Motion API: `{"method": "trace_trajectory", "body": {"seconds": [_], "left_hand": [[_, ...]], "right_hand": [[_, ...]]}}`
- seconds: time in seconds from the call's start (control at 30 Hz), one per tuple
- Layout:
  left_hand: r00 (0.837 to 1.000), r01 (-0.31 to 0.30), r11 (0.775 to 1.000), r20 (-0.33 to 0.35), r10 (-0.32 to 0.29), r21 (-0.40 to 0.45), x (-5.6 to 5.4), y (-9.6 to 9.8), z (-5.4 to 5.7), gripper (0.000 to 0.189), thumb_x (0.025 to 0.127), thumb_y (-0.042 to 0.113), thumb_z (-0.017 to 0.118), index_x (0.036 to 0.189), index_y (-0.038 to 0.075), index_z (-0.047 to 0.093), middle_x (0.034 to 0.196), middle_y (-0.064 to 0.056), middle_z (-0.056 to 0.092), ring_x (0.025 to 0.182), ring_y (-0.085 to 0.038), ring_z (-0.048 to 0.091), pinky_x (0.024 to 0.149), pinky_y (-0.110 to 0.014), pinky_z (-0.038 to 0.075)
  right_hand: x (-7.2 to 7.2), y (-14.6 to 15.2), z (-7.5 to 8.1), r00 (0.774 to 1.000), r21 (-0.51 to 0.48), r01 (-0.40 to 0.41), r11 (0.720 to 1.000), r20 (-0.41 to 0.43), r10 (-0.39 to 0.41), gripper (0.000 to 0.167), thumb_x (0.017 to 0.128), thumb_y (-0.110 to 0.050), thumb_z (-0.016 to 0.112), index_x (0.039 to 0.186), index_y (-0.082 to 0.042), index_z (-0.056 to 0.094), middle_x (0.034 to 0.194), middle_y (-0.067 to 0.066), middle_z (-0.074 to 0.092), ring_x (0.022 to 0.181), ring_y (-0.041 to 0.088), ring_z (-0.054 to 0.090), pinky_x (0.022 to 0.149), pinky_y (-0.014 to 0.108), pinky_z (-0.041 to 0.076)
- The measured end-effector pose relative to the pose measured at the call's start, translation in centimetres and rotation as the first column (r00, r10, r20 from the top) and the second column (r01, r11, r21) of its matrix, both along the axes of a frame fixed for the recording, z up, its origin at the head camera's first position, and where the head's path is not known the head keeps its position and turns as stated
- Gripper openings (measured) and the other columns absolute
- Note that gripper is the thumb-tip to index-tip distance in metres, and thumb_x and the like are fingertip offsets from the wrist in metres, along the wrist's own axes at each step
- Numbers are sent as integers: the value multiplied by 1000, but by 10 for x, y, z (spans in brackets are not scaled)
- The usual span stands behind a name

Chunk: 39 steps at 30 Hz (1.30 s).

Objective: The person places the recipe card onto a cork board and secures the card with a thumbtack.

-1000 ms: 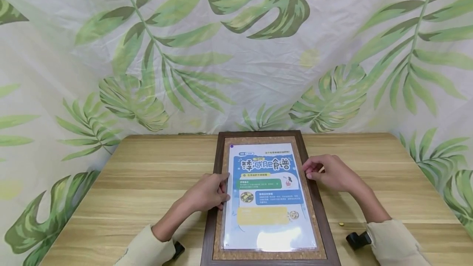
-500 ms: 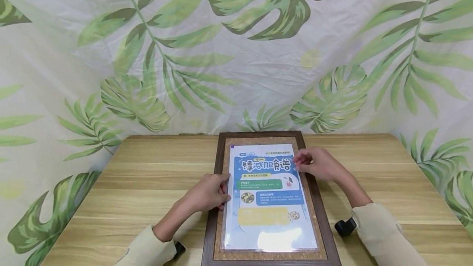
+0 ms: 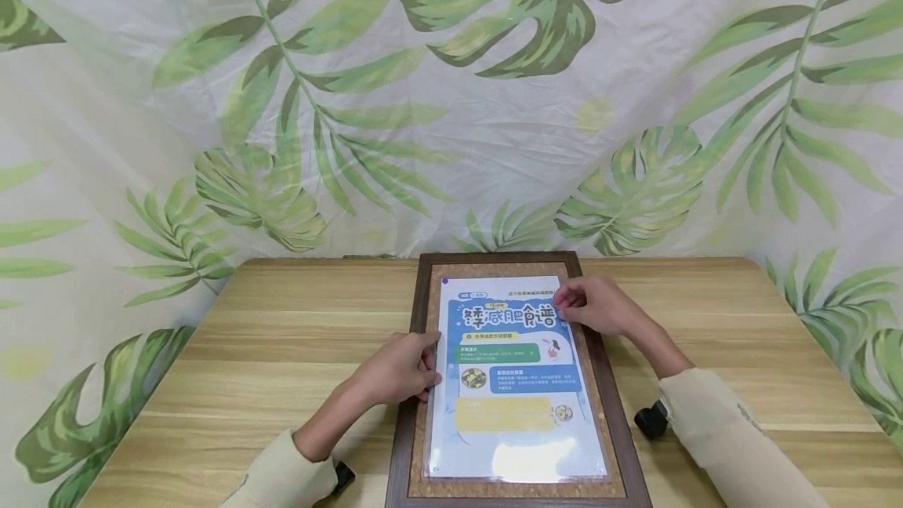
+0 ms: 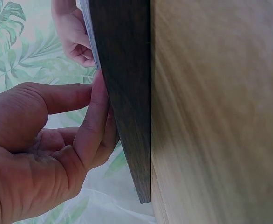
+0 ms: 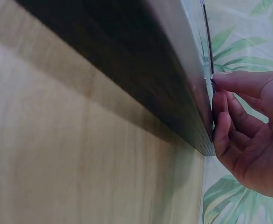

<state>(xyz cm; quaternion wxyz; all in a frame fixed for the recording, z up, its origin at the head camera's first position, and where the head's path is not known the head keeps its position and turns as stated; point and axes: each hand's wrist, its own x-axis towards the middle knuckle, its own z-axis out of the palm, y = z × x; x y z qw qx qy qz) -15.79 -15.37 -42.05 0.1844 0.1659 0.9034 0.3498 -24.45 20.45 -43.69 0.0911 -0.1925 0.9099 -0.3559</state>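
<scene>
A glossy laminated poster (image 3: 508,445) with blue, green and yellow panels lies on a dark-framed corkboard (image 3: 418,445). A purple thumbtack (image 3: 445,281) sits at its upper left corner. My left hand (image 3: 395,367) holds the poster's left edge; in the left wrist view the thumb (image 4: 73,97) meets a bent finger there. My right hand (image 3: 596,304) is at the poster's upper right edge. Its thumb (image 5: 239,84) and index finger pinch a small thumbtack, mostly hidden by the fingertips.
The board lies on a wood-grain table (image 3: 303,312), its far end close to the leaf-printed cloth (image 3: 395,116) behind. Black wrist cameras show by the left sleeve (image 3: 282,477) and right sleeve (image 3: 727,429).
My right hand has moved left and slightly up, from the frame's right side onto the poster's upper right edge. My left hand stays put. The sleeve side now covers a small yellow disc on the table.
</scene>
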Motion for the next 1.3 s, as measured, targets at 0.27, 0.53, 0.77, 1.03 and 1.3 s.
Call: {"method": "trace_trajectory", "body": {"seconds": [0.27, 0.53, 0.77, 1.03, 1.3], "left_hand": [[1000, -1, 1000, -3, 1, 4, 1, -1, 0, 68, 95, -6, 73, 155, -17, 43, 76, -5, 63, 56, -13, 66, 48, -22, 44], [1000, -7, 1000, 5, 7, 3, 2, -2, 0, 69, 95, -6, 74, 155, -17, 42, 76, -5, 63, 56, -13, 67, 48, -22, 44], [1000, 1, 1000, 1, -1, 3, 2, -1, -1, 69, 95, -5, 74, 155, -17, 42, 77, -5, 63, 56, -13, 67, 48, -23, 44], [1000, -7, 1000, 15, 7, 9, 2, -1, 1, 70, 95, -5, 74, 155, -17, 41, 77, -5, 63, 57, -13, 67, 48, -23, 45], [1000, -5, 1000, 15, 5, 2, 1, -1, 0, 70, 96, -4, 74, 155, -18, 41, 76, -4, 63, 56, -13, 67, 49, -22, 42]], "right_hand": [[-8, -7, -3, 999, 13, 19, 1000, -43, -18, 7, 98, -2, 74, 105, -1, 76, 93, 8, 74, 86, 17, 66, 78, 29, 54], [-24, -4, -9, 992, 28, 81, 996, -102, -77, 12, 98, -5, 75, 109, 1, 75, 98, 12, 76, 91, 23, 71, 83, 37, 57], [-34, -2, -10, 988, 35, 100, 994, -123, -95, 12, 98, -5, 75, 109, 0, 76, 99, 13, 76, 91, 24, 70, 81, 38, 56], [-44, 0, -10, 987, 32, 111, 993, -119, -107, 12, 100, -7, 74, 109, -1, 76, 100, 14, 78, 91, 25, 72, 78, 36, 56], [-54, 0, -9, 990, 14, 102, 995, -100, -100, 12, 100, -7, 74, 109, -1, 78, 103, 15, 79, 96, 27, 74, 82, 37, 55]]}}
